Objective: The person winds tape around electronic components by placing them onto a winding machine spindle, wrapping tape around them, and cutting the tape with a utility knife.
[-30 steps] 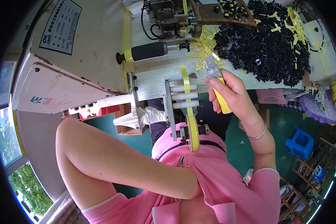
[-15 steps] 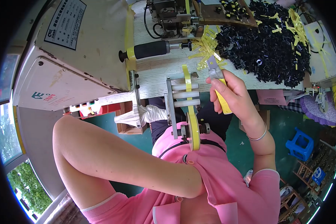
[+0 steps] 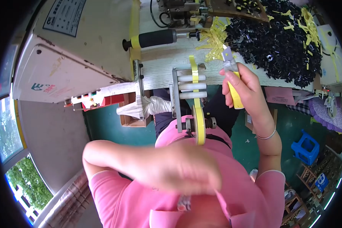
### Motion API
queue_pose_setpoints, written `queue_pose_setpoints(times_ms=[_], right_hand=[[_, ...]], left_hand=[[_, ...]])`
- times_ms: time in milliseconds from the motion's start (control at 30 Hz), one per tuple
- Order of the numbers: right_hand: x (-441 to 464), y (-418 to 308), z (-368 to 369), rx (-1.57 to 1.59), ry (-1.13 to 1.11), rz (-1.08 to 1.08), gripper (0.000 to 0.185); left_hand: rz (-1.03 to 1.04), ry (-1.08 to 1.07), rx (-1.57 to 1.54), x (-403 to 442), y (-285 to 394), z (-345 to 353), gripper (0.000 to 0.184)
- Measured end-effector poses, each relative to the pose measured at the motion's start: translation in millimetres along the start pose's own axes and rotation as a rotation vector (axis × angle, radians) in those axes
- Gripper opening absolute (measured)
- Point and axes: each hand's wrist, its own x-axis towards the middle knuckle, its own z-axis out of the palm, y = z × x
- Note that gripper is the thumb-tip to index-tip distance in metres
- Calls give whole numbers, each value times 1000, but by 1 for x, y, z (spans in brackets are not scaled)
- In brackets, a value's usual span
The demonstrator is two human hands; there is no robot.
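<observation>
My right hand (image 3: pixel 245 85) is closed around the yellow handle of a utility knife (image 3: pixel 233 81), its blade pointing up beside a pile of yellow strips (image 3: pixel 215 40). My left hand (image 3: pixel 186 169) is smeared by motion in front of the pink shirt (image 3: pixel 239 171); its fingers are too blurred to read. Between the hands stands a yellow tape roll (image 3: pixel 199 127) on a spindle. Its tape runs up across white rollers (image 3: pixel 192 86), and the free end lies at the table edge.
A heap of small black parts (image 3: pixel 273 45) covers the right of the white table (image 3: pixel 155 59). At the left is a large beige machine (image 3: pixel 79 45). A black-handled lever (image 3: pixel 155 38) sticks out over the table. A blue stool (image 3: pixel 306 147) stands on the floor at right.
My left hand has come out from near the shirt collar and moved into view, its elbow lower. My right hand still holds the knife. The whole view has shifted slightly.
</observation>
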Motion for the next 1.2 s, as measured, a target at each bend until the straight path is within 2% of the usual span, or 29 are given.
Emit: queue_pose_setpoints(times_ms=[67,133,267,400,800,833,867,1033,1100,1133,1200], right_hand=[[-1,1,0,-14,20,11,24],[0,2,1,-7,15,-1,25],[2,3,4,-26,20,-9,26],[2,1,9,-20,23,-9,27],[-2,3,8,-53,47,-6,28],[-3,2,9,-49,53,-8,28],[-4,2,10,-47,61,-8,29],[-3,5,9,-64,17,-27,28],[-1,6,11,-63,25,-14,27],[-1,6,13,-63,27,-9,27],[-1,3,17,-66,19,-27,26]], left_hand=[[-416,538,-278,-7,1,-16,7],[-402,794,-345,-11,-24,-27,16],[-289,926,-435,-20,-40,-36,19],[-225,938,-371,-25,-42,-42,17],[-180,1017,-228,-35,-46,-56,21],[-128,873,-209,-46,-47,-64,21],[-126,936,-125,-48,-44,-59,22],[409,363,186,-66,-41,1,21],[466,42,310,-54,-24,17,15],[414,-155,369,-41,-11,20,14],[325,-263,454,-39,-14,17,17]])
